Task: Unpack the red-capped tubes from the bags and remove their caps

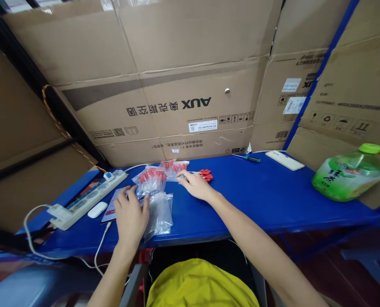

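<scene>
My left hand (130,215) is open, fingers spread, between a phone (112,209) and a stack of clear zip bags (159,215). Its fingertips reach the edge of a clear bag (151,180) filled with red-tipped pieces. My right hand (196,186) is stretched out with its fingers slightly apart and nothing visible held. Its fingertips are at a second clear bag (174,169) of red pieces. Beyond that hand lies a loose bunch of red-handled pieces (205,174) with thin shafts, partly hidden by it. Their exact kind is too small to make out.
A power strip (92,198) with cords and a white earphone case (97,209) lie on the left of the blue table (241,192). At the back are a green screwdriver (252,159) and a white phone-like slab (285,160). A green-labelled bottle (346,175) leans at right. Cardboard walls surround the table.
</scene>
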Available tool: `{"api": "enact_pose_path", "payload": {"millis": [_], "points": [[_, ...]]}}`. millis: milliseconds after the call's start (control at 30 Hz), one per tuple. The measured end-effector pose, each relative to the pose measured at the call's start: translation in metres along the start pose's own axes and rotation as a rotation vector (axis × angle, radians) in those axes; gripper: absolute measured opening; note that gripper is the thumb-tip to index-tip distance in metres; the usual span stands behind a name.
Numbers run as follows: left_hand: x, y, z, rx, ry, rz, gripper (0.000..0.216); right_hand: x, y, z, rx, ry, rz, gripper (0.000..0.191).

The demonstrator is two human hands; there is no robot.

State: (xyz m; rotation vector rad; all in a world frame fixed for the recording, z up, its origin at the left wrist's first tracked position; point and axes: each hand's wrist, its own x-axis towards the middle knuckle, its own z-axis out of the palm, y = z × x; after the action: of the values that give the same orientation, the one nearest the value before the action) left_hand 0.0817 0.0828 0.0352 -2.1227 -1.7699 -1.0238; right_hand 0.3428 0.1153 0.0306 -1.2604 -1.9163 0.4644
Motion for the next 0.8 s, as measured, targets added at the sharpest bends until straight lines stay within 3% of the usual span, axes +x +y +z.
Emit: {"api": "enact_pose_path", "payload": {"millis": [67, 233, 400, 567, 700, 800], "points": [[-0.007, 0.010, 0.000, -0.048, -0.051, 0.097, 0.058, 0.000, 0.000, 0.000, -0.132, 0.012, 0.009, 0.030], [-0.034, 0.020, 0.017, -0.071, -0.369, 0.239, 0.059, 0.004, 0.002, 0.006, -0.497, 0.051, -0.031, 0.033], [-0.041, 0.010, 0.027, -0.033, -0.437, 0.305, 0.061, 0.020, -0.001, 0.021, -0.649, 0.011, -0.004, 0.041], [-0.034, -0.001, 0.026, -0.047, -0.446, 0.332, 0.069, 0.063, 0.008, 0.022, -0.546, 0.127, 0.423, 0.046], [-0.029, -0.008, 0.021, -0.102, -0.483, 0.355, 0.069, 0.100, 0.028, 0.016, -0.376, 0.090, 0.690, 0.060], [-0.024, -0.012, 0.016, -0.189, -0.481, 0.347, 0.060, 0.115, 0.040, 0.016, -0.317, 0.068, 0.769, 0.042]]}}
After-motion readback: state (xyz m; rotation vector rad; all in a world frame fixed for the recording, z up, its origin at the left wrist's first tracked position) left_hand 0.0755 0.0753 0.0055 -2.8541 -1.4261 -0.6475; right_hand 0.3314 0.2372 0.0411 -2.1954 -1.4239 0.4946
